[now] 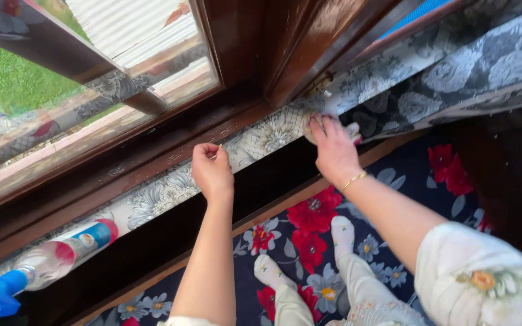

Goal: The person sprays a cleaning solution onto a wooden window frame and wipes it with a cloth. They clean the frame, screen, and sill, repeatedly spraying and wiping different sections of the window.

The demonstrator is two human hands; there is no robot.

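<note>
Cloth: a pale cloth (353, 130) lies on the floral-covered sill (170, 190), right of centre, mostly hidden under the right hand.
Right hand: the right hand (331, 147) presses flat on the cloth, fingers spread over it.
Left hand: the left hand (211, 171) is closed in a fist on the sill, pinching something small and yellowish.
Window: a dark wooden window frame (243, 48) rises just beyond.
Bottle: a spray bottle (43, 262) with a blue nozzle lies far left on the sill.
Floor: a floral rug (309, 223) lies below.
</note>
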